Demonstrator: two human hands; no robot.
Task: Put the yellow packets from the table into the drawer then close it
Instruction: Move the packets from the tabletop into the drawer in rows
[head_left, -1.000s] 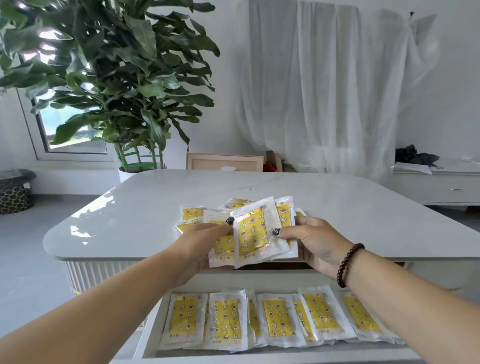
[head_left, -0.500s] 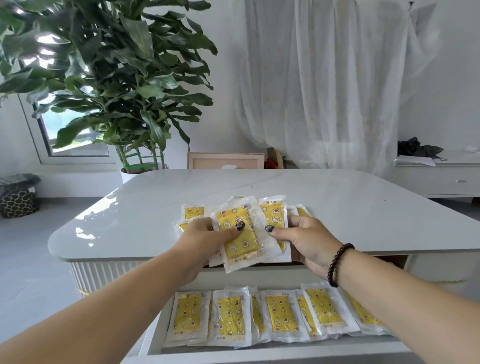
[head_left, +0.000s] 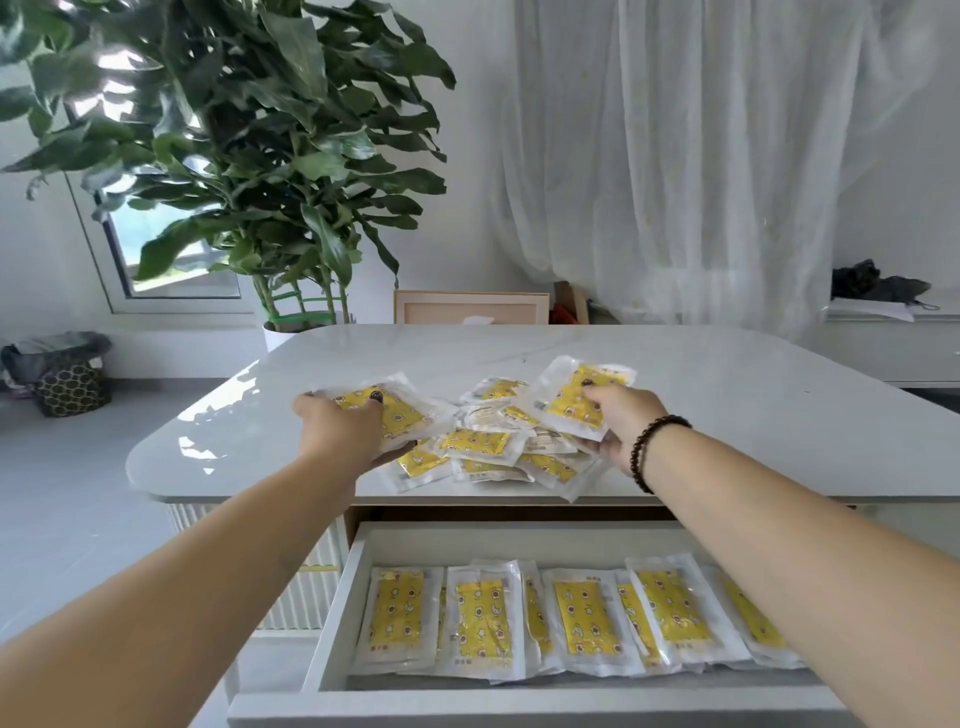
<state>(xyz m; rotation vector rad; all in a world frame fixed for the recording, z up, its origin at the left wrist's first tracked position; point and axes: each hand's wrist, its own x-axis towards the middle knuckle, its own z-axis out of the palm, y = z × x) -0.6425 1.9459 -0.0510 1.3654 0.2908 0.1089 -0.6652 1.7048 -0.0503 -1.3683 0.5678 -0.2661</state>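
We see the left hand (head_left: 340, 434) at centre left of the frame, fingers (head_left: 375, 397) curled round one yellow packet (head_left: 402, 410) held just above the bench (head_left: 753, 415). The right hand (head_left: 621, 421), right of centre, grips another packet (head_left: 571, 397) tilted up. Between them a loose pile of packets (head_left: 493, 447) lies on the bench near its front edge. Along the bottom, the open drawer (head_left: 332, 649) holds a row of packets (head_left: 576, 618) lying flat.
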